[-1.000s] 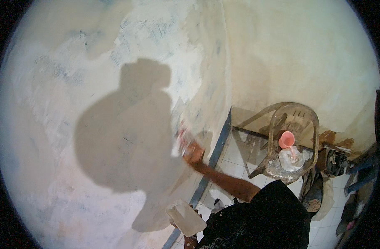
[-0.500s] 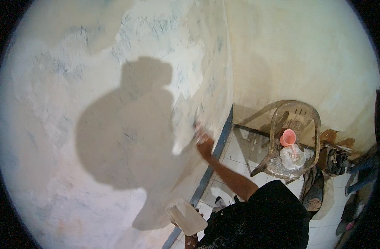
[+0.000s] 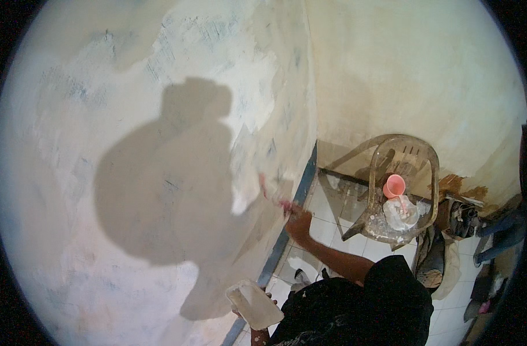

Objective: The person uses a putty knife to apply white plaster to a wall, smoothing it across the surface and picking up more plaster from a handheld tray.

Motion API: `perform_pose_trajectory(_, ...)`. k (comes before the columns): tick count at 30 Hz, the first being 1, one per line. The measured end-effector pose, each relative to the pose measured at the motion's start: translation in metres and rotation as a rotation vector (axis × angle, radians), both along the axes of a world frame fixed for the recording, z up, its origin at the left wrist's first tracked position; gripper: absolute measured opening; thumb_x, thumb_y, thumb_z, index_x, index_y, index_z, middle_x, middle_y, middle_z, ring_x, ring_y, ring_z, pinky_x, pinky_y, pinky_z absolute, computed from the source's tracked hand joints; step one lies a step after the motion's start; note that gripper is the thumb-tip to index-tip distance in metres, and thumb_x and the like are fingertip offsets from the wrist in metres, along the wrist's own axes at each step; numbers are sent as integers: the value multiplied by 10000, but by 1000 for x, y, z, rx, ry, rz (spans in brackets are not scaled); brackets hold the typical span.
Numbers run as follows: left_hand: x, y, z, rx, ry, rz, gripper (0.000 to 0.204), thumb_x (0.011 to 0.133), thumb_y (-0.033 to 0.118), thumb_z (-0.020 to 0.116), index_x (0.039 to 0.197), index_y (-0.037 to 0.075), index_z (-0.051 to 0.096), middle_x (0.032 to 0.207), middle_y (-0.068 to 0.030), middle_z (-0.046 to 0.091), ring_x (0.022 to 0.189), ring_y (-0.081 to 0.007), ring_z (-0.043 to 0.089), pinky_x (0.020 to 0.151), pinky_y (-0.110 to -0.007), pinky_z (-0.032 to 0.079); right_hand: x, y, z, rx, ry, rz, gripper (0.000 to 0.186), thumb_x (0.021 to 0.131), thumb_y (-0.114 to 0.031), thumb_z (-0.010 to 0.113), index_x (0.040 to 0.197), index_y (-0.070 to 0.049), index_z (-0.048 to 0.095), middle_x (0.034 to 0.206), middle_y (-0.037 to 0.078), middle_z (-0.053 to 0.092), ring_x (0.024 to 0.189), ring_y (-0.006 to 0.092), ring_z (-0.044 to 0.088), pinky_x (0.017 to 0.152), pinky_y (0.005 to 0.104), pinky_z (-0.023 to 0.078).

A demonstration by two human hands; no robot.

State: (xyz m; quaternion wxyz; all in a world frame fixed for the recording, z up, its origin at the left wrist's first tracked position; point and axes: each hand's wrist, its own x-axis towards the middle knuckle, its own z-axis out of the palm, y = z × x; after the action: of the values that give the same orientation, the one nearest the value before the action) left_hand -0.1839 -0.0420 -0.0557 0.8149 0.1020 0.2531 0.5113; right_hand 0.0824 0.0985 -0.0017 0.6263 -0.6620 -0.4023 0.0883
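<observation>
My right hand (image 3: pixel 298 222) is stretched out to the pale patched wall (image 3: pixel 159 144) and grips a red-handled scraper (image 3: pixel 270 190), whose blade lies against the wall low down, near the blue skirting strip (image 3: pixel 286 230). My left hand (image 3: pixel 257 323) is near my body at the bottom edge, mostly hidden under a flat whitish putty-covered board (image 3: pixel 253 304) that it holds. My shadow falls dark across the wall to the left.
A plastic chair (image 3: pixel 390 190) smeared with putty stands in the corner on the white tiled floor (image 3: pixel 327 230), with a pink cup (image 3: pixel 393 186) and a clear bag (image 3: pixel 400 212) on its seat. Shoes and dark clutter (image 3: pixel 465 222) lie along the right wall.
My right hand has swept the scraper down and to the right along the wall, toward the skirting. The board in my left hand has stayed put.
</observation>
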Motion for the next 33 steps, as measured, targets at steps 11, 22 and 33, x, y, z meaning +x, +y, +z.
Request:
perform_pose_trajectory(11, -11, -11, -17, -103, -35, 171, 941, 649, 808, 353, 1219, 61, 415, 960, -183, 570, 695, -342, 587, 555, -523, 490, 33, -15, -85, 252, 1250, 356, 169, 801, -210, 636, 846, -123, 498, 827, 60, 558, 711, 215, 579, 501, 333, 482)
perform_pose_trajectory(22, -23, -35, -21, 0, -122, 278, 922, 676, 761, 421, 1311, 103, 305, 1110, -227, 488, 775, -404, 561, 561, -563, 465, 49, 130, -143, 163, 28, -193, 317, 693, -83, 553, 1005, -28, 555, 918, 145, 565, 837, 326, 539, 725, 426, 431)
perform_pose_trajectory(33, 8, -81, 29, -111, -395, 243, 931, 661, 751, 485, 1312, 111, 300, 1136, -205, 469, 847, -386, 541, 656, -571, 445, -27, 4, -146, 143, 46, 119, 326, 749, 0, 526, 1062, -71, 588, 1000, 134, 613, 933, 309, 576, 822, 393, 470)
